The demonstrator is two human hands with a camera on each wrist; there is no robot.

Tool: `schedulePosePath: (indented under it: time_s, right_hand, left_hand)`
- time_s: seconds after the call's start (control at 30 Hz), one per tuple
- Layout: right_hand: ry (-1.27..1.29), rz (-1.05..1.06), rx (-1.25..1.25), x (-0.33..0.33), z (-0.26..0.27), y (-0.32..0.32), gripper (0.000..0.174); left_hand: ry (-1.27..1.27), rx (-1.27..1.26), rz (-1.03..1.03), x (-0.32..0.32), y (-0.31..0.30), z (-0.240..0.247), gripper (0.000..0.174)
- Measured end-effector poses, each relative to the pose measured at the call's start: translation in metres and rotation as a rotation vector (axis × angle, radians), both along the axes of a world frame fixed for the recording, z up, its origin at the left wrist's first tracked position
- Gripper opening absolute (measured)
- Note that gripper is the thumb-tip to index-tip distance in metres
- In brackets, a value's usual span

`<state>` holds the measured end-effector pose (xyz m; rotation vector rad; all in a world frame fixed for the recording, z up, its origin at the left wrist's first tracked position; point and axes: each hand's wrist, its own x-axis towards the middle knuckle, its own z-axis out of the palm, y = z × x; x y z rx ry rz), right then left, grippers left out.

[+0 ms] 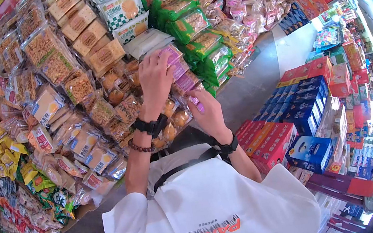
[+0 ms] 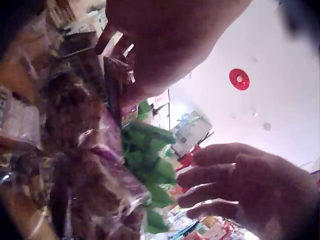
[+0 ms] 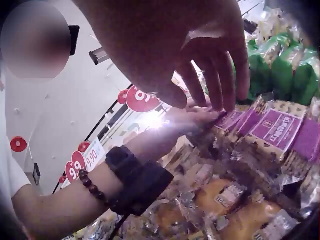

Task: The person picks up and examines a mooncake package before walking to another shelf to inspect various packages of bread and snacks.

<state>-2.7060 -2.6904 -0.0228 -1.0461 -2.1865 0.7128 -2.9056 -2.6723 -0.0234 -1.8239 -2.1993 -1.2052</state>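
I stand at a slanted display heaped with snack packets. My left hand [image 1: 157,75] reaches up onto a row of purple packets [image 1: 182,76], and its straight fingers [image 3: 200,118] touch their top edge. A black wrist strap and a bead bracelet [image 1: 142,147] sit on that arm. My right hand [image 1: 205,109] hovers lower, beside the same purple packets [image 3: 277,127], with its fingers [image 3: 220,85] hanging loosely and nothing in them. The left wrist view shows my right hand [image 2: 250,185] relaxed below green packets [image 2: 150,160].
Green packets [image 1: 192,25] lie right of the purple row, and wrapped buns [image 1: 175,118] lie below it. Blue boxes [image 1: 298,100] and red boxes [image 1: 270,138] are stacked at my right across a grey floor strip [image 1: 249,88]. Red price tags [image 3: 141,100] hang overhead.
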Motion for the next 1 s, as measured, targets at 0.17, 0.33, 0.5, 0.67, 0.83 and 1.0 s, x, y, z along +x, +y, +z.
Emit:
schedulePosePath:
  time_s: [0.17, 0.33, 0.5, 0.67, 0.83, 1.0]
  right_hand:
    - [0.007, 0.099, 0.006, 0.005, -0.010, 0.022, 0.027]
    - [0.010, 0.208, 0.011, 0.002, -0.015, 0.038, 0.027]
    - [0.025, 0.289, 0.008, -0.007, -0.027, 0.045, 0.023]
    - [0.094, 0.420, -0.074, -0.023, -0.021, 0.038, 0.022]
    - [0.068, 0.662, -0.141, -0.063, -0.018, 0.026, 0.033]
    - [-0.101, 0.824, 0.199, -0.133, -0.024, 0.022, 0.068]
  left_hand:
    - [0.276, -0.077, 0.003, 0.010, 0.016, -0.030, 0.042]
    - [0.251, -0.175, -0.012, 0.012, 0.019, -0.036, 0.052]
    - [0.207, -0.068, 0.054, 0.016, 0.018, -0.040, 0.057]
    - [0.180, -0.145, 0.041, 0.021, -0.070, -0.001, 0.041]
    - [0.022, -0.319, 0.348, 0.026, -0.173, -0.008, 0.023]
    - [0.053, -0.485, 0.502, 0.043, -0.230, -0.033, 0.035]
